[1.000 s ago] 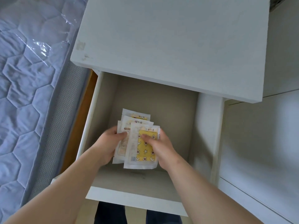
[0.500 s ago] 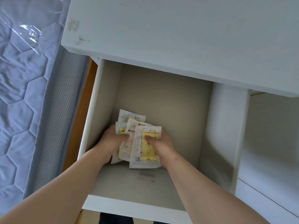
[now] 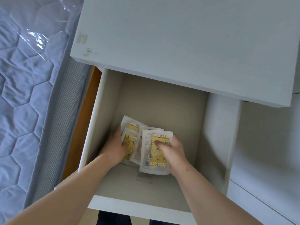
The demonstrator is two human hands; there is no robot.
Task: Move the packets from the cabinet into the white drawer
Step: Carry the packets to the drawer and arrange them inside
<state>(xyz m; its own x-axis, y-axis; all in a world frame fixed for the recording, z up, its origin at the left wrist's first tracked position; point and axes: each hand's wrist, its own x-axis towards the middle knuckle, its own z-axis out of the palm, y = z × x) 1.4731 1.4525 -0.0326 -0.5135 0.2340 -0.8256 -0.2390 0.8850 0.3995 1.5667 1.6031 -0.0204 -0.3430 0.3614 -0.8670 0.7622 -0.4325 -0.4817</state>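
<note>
Several packets (image 3: 155, 159), white with yellow printed fronts, sit fanned low in the middle of the frame. They are inside the open drawer (image 3: 93, 127), down near its floor. I cannot tell whether their lower edges already touch it. The left hand (image 3: 113, 149) grips the left part of the fan, with the thumb over a yellow face and the rest of the hand behind. The right hand (image 3: 174, 153) holds the front packet, its fingers (image 3: 159, 142) curled onto the upper yellow part. Neither hand is free; both are closed on packets.

The step in hand looks like the set-down: the load has reached the drawer and only needs releasing. The next move, as I judge it, calls for lowering the fan flat onto the floor. Both grips should ease so the packets settle without tipping against the left wall. The hands can then draw up and out towards the lower edge of the frame, clear of the front rim. If more packets wait in the cabinet, another trip follows; none shows here.

Against half a second ago, the front packet has slid right and a little lower. The fan is wider, and more of the left yellow packet shows. A second ago the bundle was tighter, the packets overlapping closely. The drawer also lies further right in the frame, with more of the bed (image 3: 24, 95) showing at left.
</note>
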